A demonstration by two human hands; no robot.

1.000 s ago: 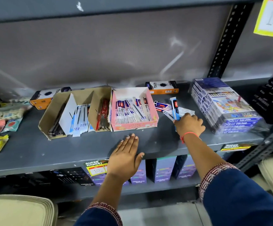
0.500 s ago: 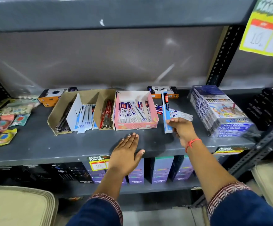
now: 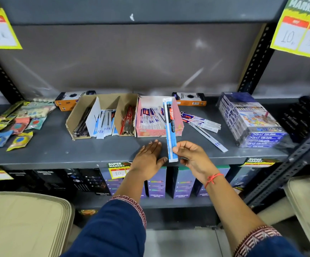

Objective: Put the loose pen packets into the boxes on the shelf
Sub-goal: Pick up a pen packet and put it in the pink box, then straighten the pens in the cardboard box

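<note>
We judge the job as partly done. In our right hand (image 3: 189, 156) we pinch one blue pen packet (image 3: 170, 130) by its lower end between thumb and fingertips, holding it nearly upright above the shelf's (image 3: 57, 153) front edge, its top overlapping the pink box (image 3: 158, 115) in this view; it is not yet in any box. Our left hand (image 3: 147, 156) lies flat with its fingers together and palm down on the shelf near the front edge, just beside the packet's lower end, holding nothing.

Already boxed, as far as we can see: a row of white and blue packets in the pink box, red ones in the brown box (image 3: 127, 115) touching its left side, and dark and pale ones in the wider brown box (image 3: 87, 117) further left, split by a white divider.

Still to go: a loose pile of packets (image 3: 201, 122) on the shelf to the right of the pink box, plus one long packet (image 3: 208, 138) lying slantwise toward the front edge.

Counts: three open boxes; one packet in hand; the loose ones look like five or six, though the overlap stops us counting exactly. Two orange cartons (image 3: 189, 99) sit at the back edge.
</note>
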